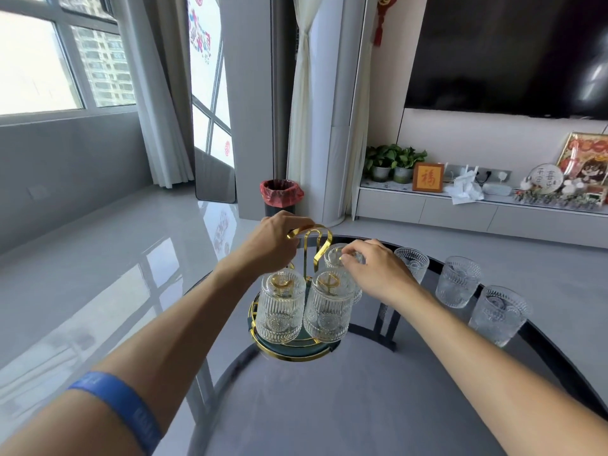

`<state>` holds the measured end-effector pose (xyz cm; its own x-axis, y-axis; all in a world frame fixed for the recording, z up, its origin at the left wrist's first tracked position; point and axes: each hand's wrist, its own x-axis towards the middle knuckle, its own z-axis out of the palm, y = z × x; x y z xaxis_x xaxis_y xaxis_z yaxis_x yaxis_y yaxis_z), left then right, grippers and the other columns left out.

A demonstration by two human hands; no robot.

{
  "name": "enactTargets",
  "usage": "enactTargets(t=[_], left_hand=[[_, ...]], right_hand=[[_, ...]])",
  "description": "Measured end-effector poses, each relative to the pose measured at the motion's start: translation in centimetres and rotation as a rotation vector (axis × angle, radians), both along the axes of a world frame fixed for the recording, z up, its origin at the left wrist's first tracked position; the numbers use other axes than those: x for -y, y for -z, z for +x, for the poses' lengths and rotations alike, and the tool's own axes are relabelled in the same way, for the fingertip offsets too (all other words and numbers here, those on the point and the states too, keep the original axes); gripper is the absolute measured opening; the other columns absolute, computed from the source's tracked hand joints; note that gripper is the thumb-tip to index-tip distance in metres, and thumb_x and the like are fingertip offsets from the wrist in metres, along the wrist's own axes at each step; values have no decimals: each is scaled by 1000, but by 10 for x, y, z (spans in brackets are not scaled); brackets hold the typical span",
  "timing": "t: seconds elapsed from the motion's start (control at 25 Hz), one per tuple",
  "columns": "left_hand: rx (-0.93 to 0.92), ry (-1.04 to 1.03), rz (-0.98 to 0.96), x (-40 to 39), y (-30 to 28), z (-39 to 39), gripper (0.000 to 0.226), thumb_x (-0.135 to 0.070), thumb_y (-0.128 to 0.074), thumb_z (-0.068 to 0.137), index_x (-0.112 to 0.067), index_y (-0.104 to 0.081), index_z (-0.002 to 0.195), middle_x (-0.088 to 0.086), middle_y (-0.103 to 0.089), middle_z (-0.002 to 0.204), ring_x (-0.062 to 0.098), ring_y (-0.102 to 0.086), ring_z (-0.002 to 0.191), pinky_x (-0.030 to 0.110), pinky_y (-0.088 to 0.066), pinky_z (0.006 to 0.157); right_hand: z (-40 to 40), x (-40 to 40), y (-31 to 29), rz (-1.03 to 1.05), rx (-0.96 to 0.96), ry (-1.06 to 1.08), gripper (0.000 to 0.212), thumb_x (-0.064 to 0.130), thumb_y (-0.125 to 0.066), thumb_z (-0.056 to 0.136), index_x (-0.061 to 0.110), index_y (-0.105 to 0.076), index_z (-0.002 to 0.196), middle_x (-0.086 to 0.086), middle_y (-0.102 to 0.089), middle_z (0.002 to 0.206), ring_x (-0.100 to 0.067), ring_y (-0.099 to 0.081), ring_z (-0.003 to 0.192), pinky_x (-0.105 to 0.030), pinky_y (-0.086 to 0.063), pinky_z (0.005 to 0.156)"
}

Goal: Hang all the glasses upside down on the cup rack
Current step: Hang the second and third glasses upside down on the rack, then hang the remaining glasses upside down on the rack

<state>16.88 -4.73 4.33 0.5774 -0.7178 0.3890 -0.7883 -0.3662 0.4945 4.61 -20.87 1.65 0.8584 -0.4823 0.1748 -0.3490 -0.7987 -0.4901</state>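
1. Living room: grey glossy floor, window far left, TV (513, 54) on the far right wall, bin with a red liner (281, 196) by the pillar.
2. Round dark glass table (362, 406) sits in the near middle, black rim.
3. Cup rack (297, 345), gold wire on a round dark base, stands at the table's far-left part.
4. Left hand (276, 245) is on the rack's gold top handle (311, 233); fingers curled closed around the loop.
5. Two ribbed glasses already hang upside down on the rack's near side: left hung glass (280, 312), right hung glass (329, 309).
6. Right hand (375, 273) holds a third glass (339, 258), inverted, at the rack's far-right side. Fingers pinch it near its upturned bottom. Cannot tell whether it is fully seated on its peg.
7. Three more glasses stand upright on the table in a row right of the rack, along the far-right rim: first (413, 263), second (458, 281), third (498, 315) nearest.
8. Blue wristband (115, 406) on the left forearm, near-left corner.
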Motion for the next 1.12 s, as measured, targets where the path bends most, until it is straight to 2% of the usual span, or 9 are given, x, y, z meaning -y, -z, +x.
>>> enactTargets(t=[0.08, 0.16, 0.2, 0.32, 0.44, 0.68, 0.88, 1.04, 1.12], left_hand=[[-26, -81, 15, 1, 4, -9, 45, -3, -49, 96, -23, -60, 134, 11, -58, 138, 31, -66, 105, 47, -55, 89], [105, -247, 80, 4, 14, -26, 48, -17, -56, 94, -25, -50, 141, 10, -45, 151, 35, -47, 131, 56, -35, 111], [188, -284, 68, 5, 19, -41, 54, -22, -58, 92, -23, -45, 144, 11, -39, 154, 34, -37, 139, 56, -25, 116], [335, -122, -65, 21, 32, -106, 61, -28, -57, 90, -17, -40, 147, 14, -37, 155, 33, -32, 142, 55, -22, 118], [351, 75, 10, 55, 53, -159, 69, -28, -57, 87, -17, -32, 151, 16, -34, 157, 35, -29, 144, 54, -19, 120], [237, 61, 233, 119, 98, -190, 85, -35, -55, 88, -20, -7, 157, 13, -19, 163, 32, -17, 148, 48, -15, 120], [115, 68, 286, 153, 132, -191, 87, -35, -53, 85, -20, -6, 157, 7, -20, 163, 29, -19, 147, 49, -20, 118], [89, 86, 271, 160, 147, -180, 88, -32, -56, 83, -20, -10, 156, 2, -26, 160, 27, -24, 145, 46, -23, 117], [85, 95, 268, 160, 152, -172, 89, -33, -57, 82, -21, -9, 157, 1, -26, 160, 25, -24, 145, 46, -22, 117]], right_hand=[[-9, -1, 0, 18, 8, -12, 33, 43, -44, 96, 29, -60, 121, 0, -50, 137, -24, -53, 116, -36, -45, 88], [-21, -1, 2, 41, 29, -23, 39, 44, -45, 96, 27, -56, 130, 1, -46, 143, -23, -50, 124, -36, -43, 93], [-29, 0, 4, 50, 43, -22, 42, 44, -46, 96, 26, -53, 133, 2, -45, 145, -23, -49, 126, -37, -42, 95], [-56, 12, 18, 50, 55, 44, 45, 42, -47, 94, 25, -50, 136, 2, -44, 147, -22, -48, 129, -36, -40, 97], [-90, 34, 32, 85, 30, 149, 47, 38, -49, 91, 25, -49, 135, -1, -47, 145, -24, -51, 126, -36, -41, 94], [-164, 101, 53, 156, 84, 353, 61, 37, -66, 82, 26, -44, 139, -1, -46, 147, -25, -48, 130, -36, -41, 100], [-181, 149, 73, 109, 198, 515, 89, 31, -77, 74, 19, -28, 148, -9, -33, 150, -37, -44, 128, -41, -39, 98], [-161, 177, 92, 404, 321, 580, 110, 25, -85, 68, 20, -15, 153, -9, -27, 158, -31, -37, 138, -40, -33, 107], [-151, 184, 103, 514, 342, 579, 112, 24, -84, 68, 24, -12, 154, -7, -33, 157, -27, -38, 138, -38, -35, 107]])
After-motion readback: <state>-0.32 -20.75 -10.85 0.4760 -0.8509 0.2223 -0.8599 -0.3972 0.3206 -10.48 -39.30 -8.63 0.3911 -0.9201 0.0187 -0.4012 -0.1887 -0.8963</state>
